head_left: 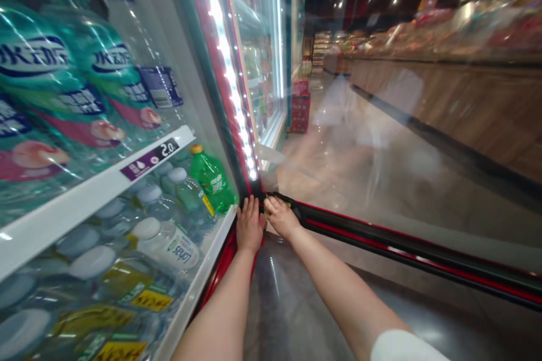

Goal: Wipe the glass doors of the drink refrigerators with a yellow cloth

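My left hand (249, 227) lies with fingers outstretched on the lower corner of the red and black cooler frame (228, 262). Close beside it, my right hand (280, 215) is closed at the hinge-side bottom corner of the open glass door (381, 242). A small yellowish edge shows by its fingers, too little to make out what it is. Left of my hands, a green bottle with an orange cap (214, 180) stands at the end of the lower shelf (218, 237), among clear bottles with pale caps (169, 245).
Large teal-labelled bottles (51, 79) fill the upper shelf, whose white edge carries a price tag (150, 159). A lit LED strip (228, 67) runs up the frame. Through the glass are stacked red boxes (300, 107), a wood-panelled counter (457, 107) and the shiny floor (288, 304).
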`<act>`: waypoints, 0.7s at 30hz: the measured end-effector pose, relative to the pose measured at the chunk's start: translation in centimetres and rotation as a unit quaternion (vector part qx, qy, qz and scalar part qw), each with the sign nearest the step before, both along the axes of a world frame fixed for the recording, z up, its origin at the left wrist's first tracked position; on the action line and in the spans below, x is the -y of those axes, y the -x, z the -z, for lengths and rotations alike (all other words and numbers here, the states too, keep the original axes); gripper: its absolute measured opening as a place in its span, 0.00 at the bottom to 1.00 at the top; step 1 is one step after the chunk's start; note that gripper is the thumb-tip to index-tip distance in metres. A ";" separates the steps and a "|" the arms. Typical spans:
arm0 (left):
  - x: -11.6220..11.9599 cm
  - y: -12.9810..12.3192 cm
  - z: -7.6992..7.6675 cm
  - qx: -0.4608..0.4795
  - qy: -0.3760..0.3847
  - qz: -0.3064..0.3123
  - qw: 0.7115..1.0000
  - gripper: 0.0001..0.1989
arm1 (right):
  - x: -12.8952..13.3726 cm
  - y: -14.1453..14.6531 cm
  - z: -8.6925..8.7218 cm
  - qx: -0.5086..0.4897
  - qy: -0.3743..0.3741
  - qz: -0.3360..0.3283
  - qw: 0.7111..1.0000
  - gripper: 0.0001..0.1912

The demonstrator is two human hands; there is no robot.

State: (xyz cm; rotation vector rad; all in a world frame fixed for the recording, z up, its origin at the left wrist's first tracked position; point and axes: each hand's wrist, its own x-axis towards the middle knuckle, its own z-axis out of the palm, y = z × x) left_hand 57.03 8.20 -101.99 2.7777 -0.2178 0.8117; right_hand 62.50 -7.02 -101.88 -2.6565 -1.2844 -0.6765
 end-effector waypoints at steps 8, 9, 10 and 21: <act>-0.1 0.8 0.5 -0.044 -0.013 -0.009 0.999 0.34 | -0.2 -0.7 -0.4 0.006 0.004 -0.045 0.999 0.18; 0.1 0.8 0.5 -0.043 -0.012 -0.009 0.999 0.34 | 0.4 -0.6 -0.5 0.011 0.006 -0.053 0.998 0.19; 0.3 0.7 0.5 -0.040 -0.012 -0.009 0.999 0.35 | 1.0 -0.6 -0.6 0.016 0.008 -0.061 0.998 0.20; 4.3 -0.4 -0.3 -0.021 -0.100 0.064 0.993 0.37 | 9.5 1.5 -1.2 0.047 0.038 -0.077 0.995 0.22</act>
